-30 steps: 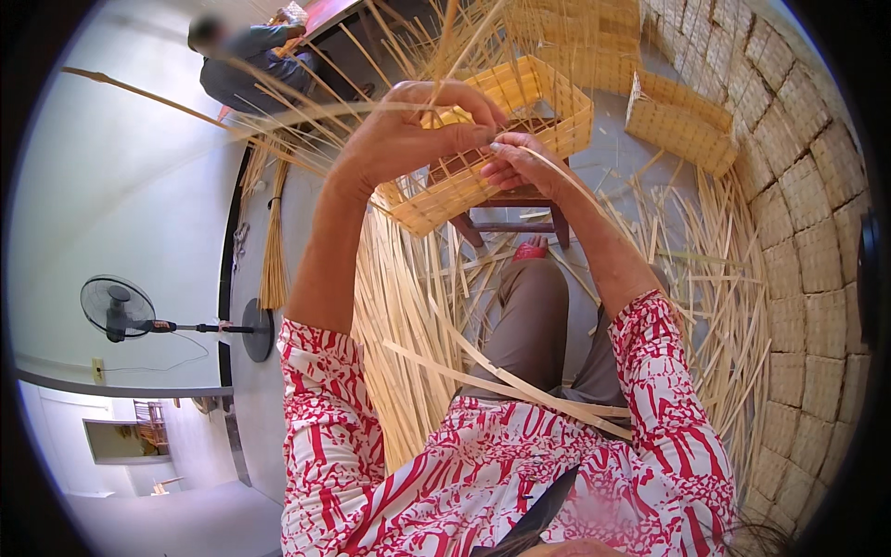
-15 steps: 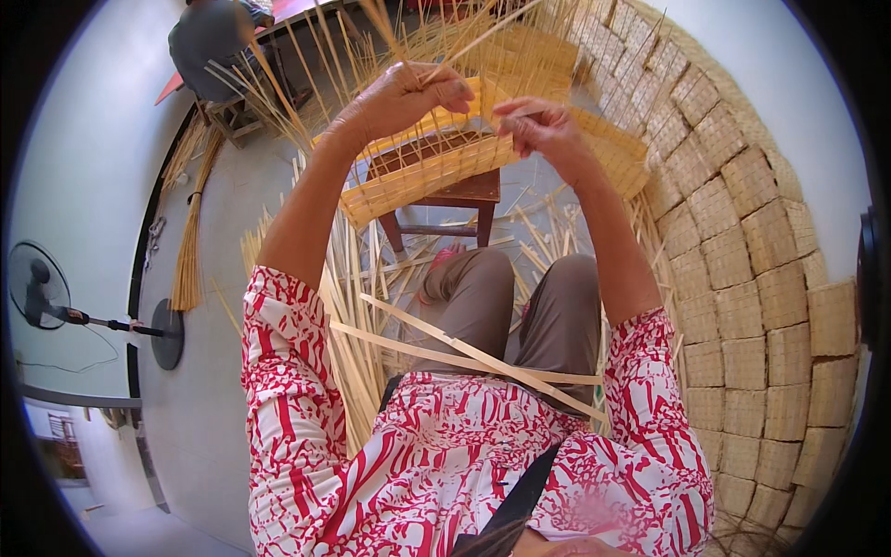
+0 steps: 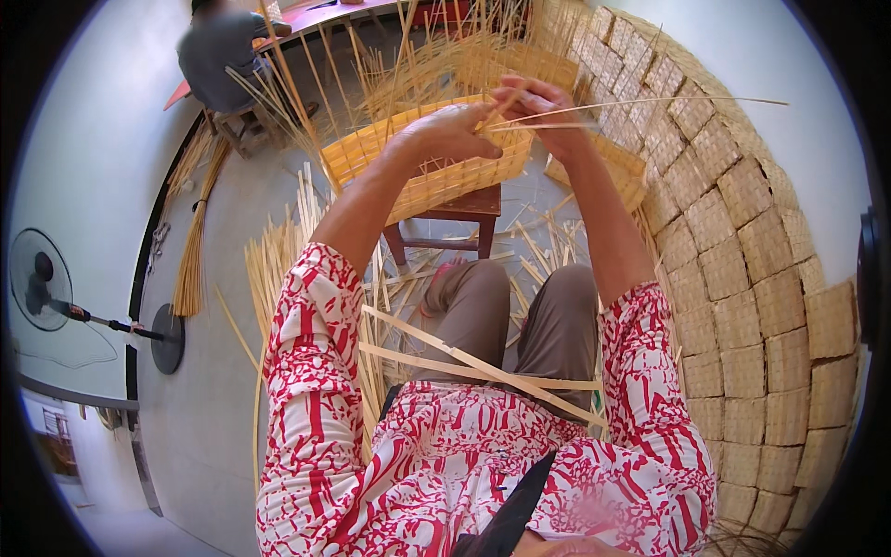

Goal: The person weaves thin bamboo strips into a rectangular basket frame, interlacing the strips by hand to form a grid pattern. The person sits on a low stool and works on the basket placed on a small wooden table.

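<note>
A half-woven yellow bamboo basket [image 3: 464, 176] rests on a small brown wooden stool [image 3: 464, 206] in front of my knees, with upright strips standing from its rim. Over the basket's right end, my left hand [image 3: 450, 135] is closed with thumb and fingers pinching a bamboo strip [image 3: 650, 105]. Close beside it, my right hand [image 3: 548, 110] is closed on a strip too, its fingers bent around the upper end. Thin strip ends stick out to the right past my right wrist. Exactly which strip each set of fingertips grips is partly hidden.
Two flat bamboo strips [image 3: 464, 357] lie across my lap. Loose strips [image 3: 278, 265] litter the floor around the stool. Stacked woven baskets [image 3: 733, 278] line the right wall. At left stand a fan [image 3: 42, 278] and a strip bundle [image 3: 193, 251]. A person [image 3: 218, 60] sits far left.
Both hands have come together over the basket's right end; my left hand moved right and down. The basket has shifted and turned, and thin strip ends now stick out rightward.
</note>
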Tool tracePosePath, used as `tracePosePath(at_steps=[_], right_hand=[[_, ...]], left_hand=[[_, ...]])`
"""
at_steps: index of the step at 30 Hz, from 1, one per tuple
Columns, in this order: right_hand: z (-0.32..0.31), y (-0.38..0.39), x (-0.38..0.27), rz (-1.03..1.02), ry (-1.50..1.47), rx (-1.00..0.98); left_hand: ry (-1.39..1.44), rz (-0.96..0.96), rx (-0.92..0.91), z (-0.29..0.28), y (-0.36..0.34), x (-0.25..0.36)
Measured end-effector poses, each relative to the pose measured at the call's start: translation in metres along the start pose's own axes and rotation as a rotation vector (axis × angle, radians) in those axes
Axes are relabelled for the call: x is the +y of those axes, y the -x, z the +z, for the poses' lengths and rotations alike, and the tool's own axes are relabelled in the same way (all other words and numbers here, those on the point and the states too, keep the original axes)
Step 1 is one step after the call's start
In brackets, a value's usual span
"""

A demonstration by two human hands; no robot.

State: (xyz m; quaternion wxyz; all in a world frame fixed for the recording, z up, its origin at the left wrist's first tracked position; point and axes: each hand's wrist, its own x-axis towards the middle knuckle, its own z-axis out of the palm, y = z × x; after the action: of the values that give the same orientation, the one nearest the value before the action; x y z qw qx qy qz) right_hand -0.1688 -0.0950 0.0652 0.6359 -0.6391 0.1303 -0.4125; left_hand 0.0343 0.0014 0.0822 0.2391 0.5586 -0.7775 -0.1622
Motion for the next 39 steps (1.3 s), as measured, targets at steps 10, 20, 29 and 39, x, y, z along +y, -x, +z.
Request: tracePosePath(at_steps=[10, 20, 29, 39], right_hand=[[-0.039, 0.055, 0.043, 0.197, 0.136, 0.263], [-0.043, 0.032, 0.073, 0.075, 0.172, 0.179], [-0.042, 0.002, 0.115, -0.069, 0.555, 0.134], [-0.002, 0.043, 0.121, 0.15, 0.389, 0.239]], left_hand=[[0.144, -0.208, 0.103, 0.006, -0.018, 0.005], [0.114, 0.19, -0.181, -0.015, -0.016, 0.046], [-0.219, 0.237, -0.076, 0.017, -0.041, 0.021], [-0.346, 0.258, -0.009, 0.027, -0.001, -0.005]])
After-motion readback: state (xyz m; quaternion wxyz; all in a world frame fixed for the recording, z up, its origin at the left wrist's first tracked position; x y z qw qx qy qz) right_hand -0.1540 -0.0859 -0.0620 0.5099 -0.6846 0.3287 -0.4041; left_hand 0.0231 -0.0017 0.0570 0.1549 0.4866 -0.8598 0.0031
